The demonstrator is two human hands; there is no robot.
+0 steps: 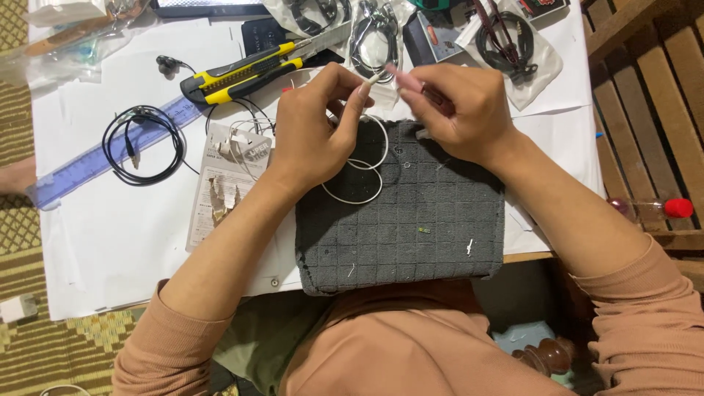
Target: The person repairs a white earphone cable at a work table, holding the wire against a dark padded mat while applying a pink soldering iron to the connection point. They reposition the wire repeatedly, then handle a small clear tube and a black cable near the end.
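My left hand [317, 121] pinches the end of a thin white cable [364, 192], whose loops lie on a dark grey gridded cloth mat [411, 227]. My right hand [458, 110] is closed around a small dark reddish tool whose pale tip [400, 75] meets the cable end between the two hands. Both hands hover over the far edge of the mat. The rest of the tool is hidden inside the fist.
A yellow and black utility knife [246, 73], a blue ruler [95, 160], a coiled black cable [143, 143], a torn cardboard package [220, 183] and bagged cables [513, 44] lie on the white paper cover. A small red-capped bottle [656, 209] sits on wooden slats at right.
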